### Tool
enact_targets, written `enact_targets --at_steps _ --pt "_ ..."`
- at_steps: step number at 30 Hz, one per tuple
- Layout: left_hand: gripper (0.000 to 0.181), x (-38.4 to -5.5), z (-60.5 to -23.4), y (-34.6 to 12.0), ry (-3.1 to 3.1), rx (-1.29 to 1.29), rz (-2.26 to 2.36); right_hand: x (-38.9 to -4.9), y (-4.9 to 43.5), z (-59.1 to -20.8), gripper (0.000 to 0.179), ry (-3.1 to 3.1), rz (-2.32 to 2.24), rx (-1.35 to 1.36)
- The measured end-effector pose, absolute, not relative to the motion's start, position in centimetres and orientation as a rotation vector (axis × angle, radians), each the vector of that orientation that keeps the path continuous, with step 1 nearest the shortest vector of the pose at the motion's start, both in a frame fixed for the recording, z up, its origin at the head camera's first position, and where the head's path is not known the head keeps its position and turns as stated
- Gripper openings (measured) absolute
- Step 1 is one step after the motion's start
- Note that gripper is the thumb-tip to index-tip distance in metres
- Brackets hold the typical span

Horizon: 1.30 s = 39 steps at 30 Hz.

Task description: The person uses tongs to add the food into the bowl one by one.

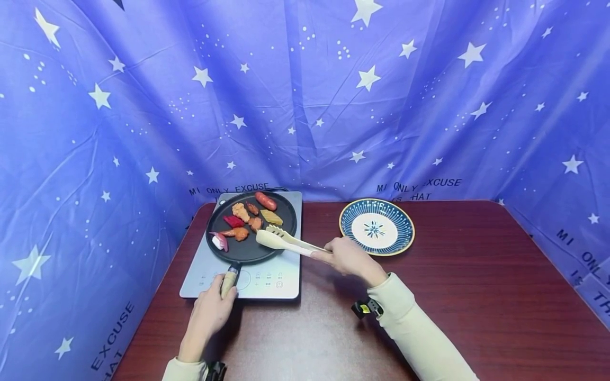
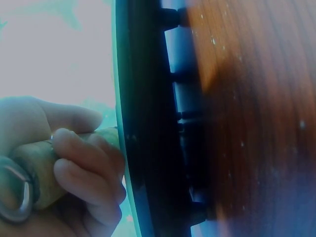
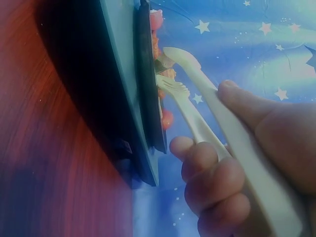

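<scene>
A flat black frying pan (image 1: 248, 251) lies on a silver induction cooker (image 1: 200, 264). My left hand (image 1: 212, 309) grips its wooden handle (image 2: 42, 170), fingers curled round it in the left wrist view. My right hand (image 1: 350, 256) holds cream tongs (image 1: 290, 244) by their arms. Their tips are slightly apart, low over the pan's right side; whether they touch any food I cannot tell. In the pan lie a sausage (image 1: 265, 200), a purple onion piece (image 1: 220, 241), a yellow piece (image 1: 271, 217), a red piece (image 1: 233, 221) and several brown fried pieces (image 1: 240, 211).
To the right stands a round plate (image 1: 406, 233) with a blue pattern and yellow rim, just beyond my right hand. All this is on a dark red wooden table (image 1: 476, 275). A blue star-printed curtain (image 1: 314, 132) hangs behind and at both sides.
</scene>
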<state>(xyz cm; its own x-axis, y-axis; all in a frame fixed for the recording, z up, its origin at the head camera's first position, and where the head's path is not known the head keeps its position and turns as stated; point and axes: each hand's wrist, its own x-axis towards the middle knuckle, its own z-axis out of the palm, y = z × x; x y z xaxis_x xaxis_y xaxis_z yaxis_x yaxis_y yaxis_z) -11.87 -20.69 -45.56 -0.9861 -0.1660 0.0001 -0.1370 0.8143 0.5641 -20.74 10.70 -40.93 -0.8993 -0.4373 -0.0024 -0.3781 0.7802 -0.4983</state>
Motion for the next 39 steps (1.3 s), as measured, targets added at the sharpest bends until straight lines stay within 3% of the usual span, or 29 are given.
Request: enact_targets --at_steps 39 --pt "0.041 -11.8 -45.5 -20.7 -2.958 0.252 -0.909 -20.1 7.9 -41.5 0.044 2.981 -0.656 -0.728"
